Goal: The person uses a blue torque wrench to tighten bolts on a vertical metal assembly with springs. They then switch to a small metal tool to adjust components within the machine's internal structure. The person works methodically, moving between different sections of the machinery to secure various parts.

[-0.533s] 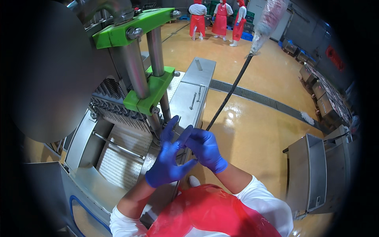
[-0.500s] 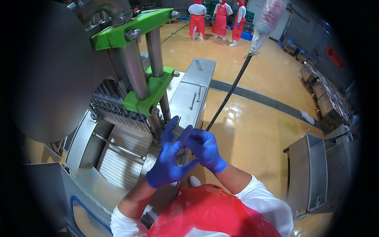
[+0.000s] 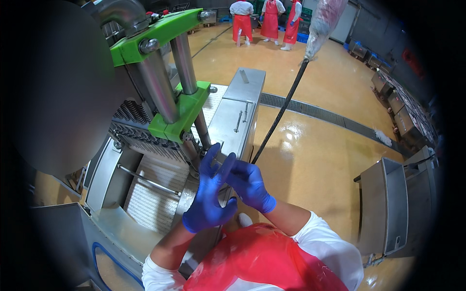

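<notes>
Blue gloves cover both my hands, which meet in front of me beside the machine. My left hand (image 3: 208, 196) is open, its fingers stretched upward and thumb apart. My right hand (image 3: 251, 186) touches it with bent fingers drawn together at the left fingers; its fingertips are hidden behind them, and I cannot make out what they pinch. Just beyond my hands stands a steel machine with green clamp blocks (image 3: 182, 114), thick metal posts (image 3: 160, 87) and rows of needles (image 3: 158, 148) over a white perforated conveyor belt (image 3: 158, 186).
A steel side cover (image 3: 235, 121) lies beyond my hands. A black pole (image 3: 281, 111) with a plastic-wrapped top rises at right. A floor drain (image 3: 315, 114) crosses the tan floor. Steel bins (image 3: 381, 208) stand at right. Several people in red aprons (image 3: 269, 24) stand far back.
The view has shifted slightly. My left thumb has moved closer to its fingers. My right hand stays against the left fingers.
</notes>
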A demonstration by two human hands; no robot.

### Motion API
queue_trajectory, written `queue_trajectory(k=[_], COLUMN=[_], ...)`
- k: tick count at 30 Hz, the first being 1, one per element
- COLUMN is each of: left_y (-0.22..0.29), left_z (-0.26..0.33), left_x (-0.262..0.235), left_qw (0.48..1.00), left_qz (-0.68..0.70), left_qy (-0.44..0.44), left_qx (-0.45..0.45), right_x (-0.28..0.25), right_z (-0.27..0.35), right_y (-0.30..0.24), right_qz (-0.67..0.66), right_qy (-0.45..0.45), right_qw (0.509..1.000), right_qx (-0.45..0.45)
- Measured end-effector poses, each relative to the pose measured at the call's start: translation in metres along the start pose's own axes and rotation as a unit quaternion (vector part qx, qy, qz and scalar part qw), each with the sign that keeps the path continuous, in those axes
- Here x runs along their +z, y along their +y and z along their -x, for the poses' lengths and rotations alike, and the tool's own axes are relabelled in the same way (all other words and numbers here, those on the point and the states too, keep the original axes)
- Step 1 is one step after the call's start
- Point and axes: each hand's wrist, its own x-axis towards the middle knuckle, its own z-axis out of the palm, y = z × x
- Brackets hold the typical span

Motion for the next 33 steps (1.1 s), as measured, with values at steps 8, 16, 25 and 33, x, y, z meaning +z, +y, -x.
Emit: queue_trajectory(k=[8, 16, 25, 33], left_y=[0.003, -0.013, -0.073, -0.085], left_z=[0.0, 0.004, 0.088, 0.099], left_x=[0.002, -0.002, -0.053, -0.082], left_qw=[0.998, 0.983, 0.917, 0.941], left_qz=[-0.047, -0.16, -0.377, -0.188], left_qy=[0.043, 0.086, 0.071, 0.066], left_qx=[0.002, -0.033, -0.104, -0.274], right_x=[-0.005, -0.017, -0.049, -0.037], right_z=[-0.008, -0.018, -0.015, -0.018], right_y=[-0.008, 0.016, 0.1, 0.103], right_qz=[0.181, 0.233, 0.487, 0.449], right_qy=[-0.096, -0.16, -0.165, -0.212], right_qw=[0.972, 0.95, 0.827, 0.85], right_qx=[-0.112, -0.13, -0.226, -0.175])
